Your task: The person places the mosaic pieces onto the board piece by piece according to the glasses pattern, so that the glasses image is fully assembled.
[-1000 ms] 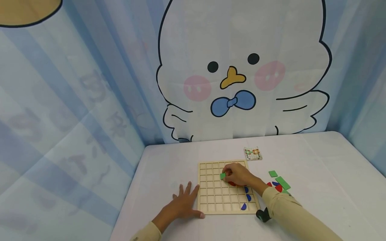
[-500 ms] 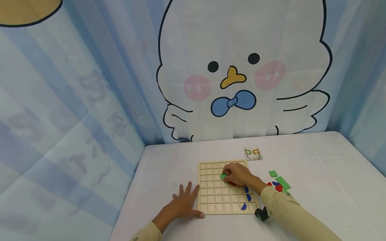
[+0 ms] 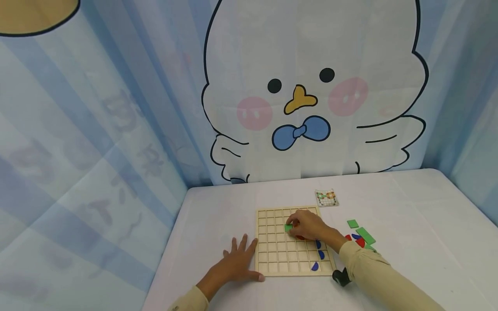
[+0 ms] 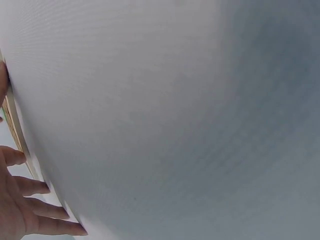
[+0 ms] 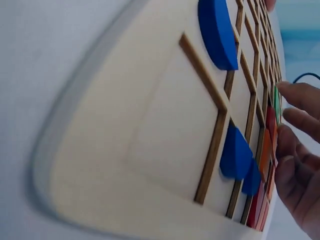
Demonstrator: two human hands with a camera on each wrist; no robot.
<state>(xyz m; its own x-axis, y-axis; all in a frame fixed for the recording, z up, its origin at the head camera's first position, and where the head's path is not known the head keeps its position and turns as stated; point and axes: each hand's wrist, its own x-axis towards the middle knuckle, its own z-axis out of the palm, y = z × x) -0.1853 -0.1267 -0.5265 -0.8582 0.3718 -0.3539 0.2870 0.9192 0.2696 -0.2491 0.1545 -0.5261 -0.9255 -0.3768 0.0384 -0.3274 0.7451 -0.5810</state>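
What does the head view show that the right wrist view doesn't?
Only the head view: the left hand flat on the white table beside the board, the loose green and red pieces, the small pattern card, the cartoon backdrop.

Only the right wrist view: orange pieces in the cells, up close.

Both: the wooden grid board, blue half-round pieces, the right hand at the green square piece.

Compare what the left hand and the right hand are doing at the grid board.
The left hand lies flat with spread fingers beside the wooden grid board, holding nothing; the right hand reaches over the board and pinches a green tile. Both wear beige sleeves.
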